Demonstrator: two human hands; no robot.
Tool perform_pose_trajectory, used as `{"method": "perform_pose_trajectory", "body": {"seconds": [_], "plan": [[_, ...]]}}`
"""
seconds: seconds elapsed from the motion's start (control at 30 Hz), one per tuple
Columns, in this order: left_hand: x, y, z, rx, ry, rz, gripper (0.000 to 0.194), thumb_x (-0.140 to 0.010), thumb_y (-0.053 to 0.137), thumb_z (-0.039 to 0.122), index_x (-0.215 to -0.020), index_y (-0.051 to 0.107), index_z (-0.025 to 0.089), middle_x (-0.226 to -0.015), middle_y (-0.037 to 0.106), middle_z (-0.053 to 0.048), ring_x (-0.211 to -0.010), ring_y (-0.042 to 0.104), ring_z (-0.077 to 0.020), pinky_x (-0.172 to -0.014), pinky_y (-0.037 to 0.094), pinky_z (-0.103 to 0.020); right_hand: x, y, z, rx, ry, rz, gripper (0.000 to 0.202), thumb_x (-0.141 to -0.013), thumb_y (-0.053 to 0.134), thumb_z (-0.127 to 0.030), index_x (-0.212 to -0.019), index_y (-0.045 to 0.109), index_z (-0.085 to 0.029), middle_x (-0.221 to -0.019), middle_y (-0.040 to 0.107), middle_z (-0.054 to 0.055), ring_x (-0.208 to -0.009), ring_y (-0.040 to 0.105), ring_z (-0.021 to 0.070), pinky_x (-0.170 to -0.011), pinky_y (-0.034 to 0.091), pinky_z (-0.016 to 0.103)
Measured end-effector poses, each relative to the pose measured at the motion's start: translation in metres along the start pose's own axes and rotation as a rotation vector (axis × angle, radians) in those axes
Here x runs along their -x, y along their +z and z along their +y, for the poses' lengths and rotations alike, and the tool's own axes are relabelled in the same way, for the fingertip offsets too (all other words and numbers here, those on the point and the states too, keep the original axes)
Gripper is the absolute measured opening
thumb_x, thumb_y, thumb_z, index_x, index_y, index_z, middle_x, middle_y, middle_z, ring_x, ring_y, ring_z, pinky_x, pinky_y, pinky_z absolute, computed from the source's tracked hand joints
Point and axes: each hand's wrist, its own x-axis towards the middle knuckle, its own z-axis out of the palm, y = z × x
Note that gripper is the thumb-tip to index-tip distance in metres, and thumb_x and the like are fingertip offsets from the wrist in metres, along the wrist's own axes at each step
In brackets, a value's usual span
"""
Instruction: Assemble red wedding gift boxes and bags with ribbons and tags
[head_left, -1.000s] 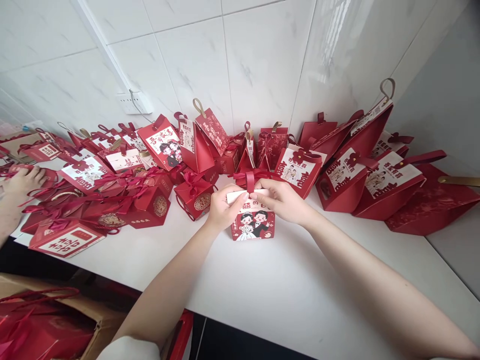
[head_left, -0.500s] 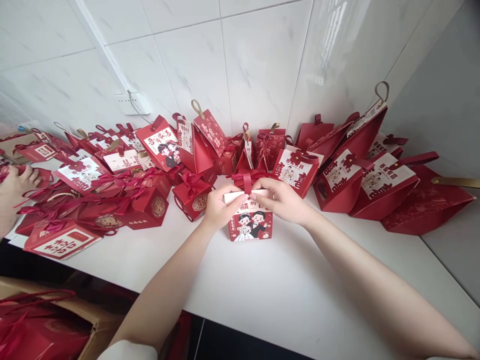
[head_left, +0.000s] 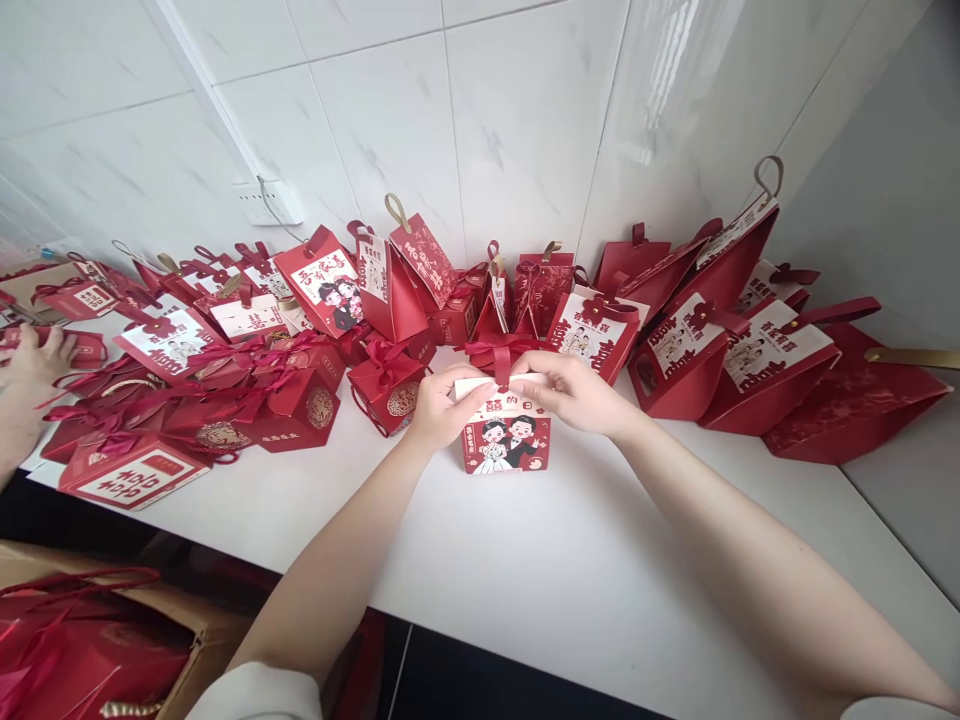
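1. Head view, the surface and room: a smooth white counter (head_left: 570,560) runs into a corner of glossy white marbled wall tiles (head_left: 525,120). A white wall socket (head_left: 268,203) with a thin cable sits at the left of the back wall. Below the counter edge, at lower left, a brown cardboard carton (head_left: 187,640) holds red packaging.

2. Head view, the hands: the small red gift box (head_left: 506,440) stands upright near the middle of the counter, its front printed with a cartoon couple. The left hand (head_left: 441,405) and right hand (head_left: 574,392) meet over its top, fingertips pinching the white top flaps together on either side of the red ribbon handle (head_left: 501,358).

3. Head view, materials and shapes: the row of red gift boxes (head_left: 390,290) along the wall is matte and glossy card, some wedge-shaped, some hexagonal, with satin ribbon bows, tan loops and white printed panels. Larger flap-fronted boxes (head_left: 720,340) lean at the right.

4. Head view, hidden or unclear: another person's hand (head_left: 30,370) rests on boxes at the far left, its arm cut off by the frame. The box's flaps are mostly covered by fingers, so how far they are closed cannot be told. Printed characters are too small to read.
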Motion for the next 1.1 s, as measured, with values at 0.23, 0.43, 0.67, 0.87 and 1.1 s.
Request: {"method": "perform_pose_trajectory", "body": {"seconds": [0.23, 0.43, 0.67, 0.87, 1.1], "plan": [[0.004, 0.006, -0.035, 0.008, -0.273, -0.160, 0.049, -0.070, 0.078, 0.041, -0.111, 0.065, 0.017, -0.109, 0.071, -0.009, -0.100, 0.067, -0.0264, -0.085, 0.054, -0.037, 0.016, 0.032, 0.044, -0.452, 0.198, 0.396, 0.030, -0.080, 0.073, -0.043, -0.100, 0.063, -0.023, -0.097, 0.070, 0.003, -0.086, 0.065, 0.0203, -0.077, 0.053, 0.035], [0.005, 0.000, -0.044, -0.005, -0.393, -0.485, 0.068, -0.061, 0.083, 0.043, -0.121, 0.061, 0.019, -0.118, 0.069, -0.008, -0.108, 0.065, -0.0292, -0.090, 0.054, -0.041, 0.056, 0.047, 0.064, -0.365, 0.227, 0.499, 0.041, -0.075, 0.079, -0.039, -0.103, 0.052, -0.025, -0.112, 0.066, 0.005, -0.107, 0.062, 0.0229, -0.092, 0.052, 0.040], [0.002, -0.001, -0.029, -0.066, -0.402, -0.580, 0.056, -0.062, 0.082, 0.045, -0.109, 0.068, 0.019, -0.111, 0.072, -0.006, -0.103, 0.067, -0.0284, -0.088, 0.055, -0.038, 0.078, 0.036, 0.057, -0.330, 0.303, 0.293, 0.028, -0.081, 0.071, -0.046, -0.092, 0.061, -0.022, -0.114, 0.068, 0.006, -0.107, 0.062, 0.0251, -0.095, 0.050, 0.042], [0.003, 0.004, -0.027, 0.006, -0.397, -0.565, 0.057, -0.065, 0.082, 0.043, -0.112, 0.064, 0.017, -0.114, 0.071, -0.010, -0.103, 0.067, -0.0289, -0.088, 0.055, -0.041, 0.078, 0.026, 0.058, -0.214, 0.238, 0.191, 0.031, -0.084, 0.066, -0.051, -0.095, 0.069, -0.022, -0.118, 0.065, 0.007, -0.111, 0.060, 0.0258, -0.100, 0.046, 0.042], [0.015, 0.032, -0.035, 0.217, -0.277, -0.175, 0.047, -0.077, 0.073, 0.042, -0.103, 0.041, 0.021, -0.103, 0.068, -0.006, -0.088, 0.067, -0.0184, -0.076, 0.054, -0.032, 0.082, 0.027, 0.056, -0.154, 0.288, 0.445, 0.037, -0.090, 0.054, -0.055, -0.077, 0.059, -0.021, -0.106, 0.065, 0.007, -0.099, 0.061, 0.0235, -0.088, 0.049, 0.035]]}}
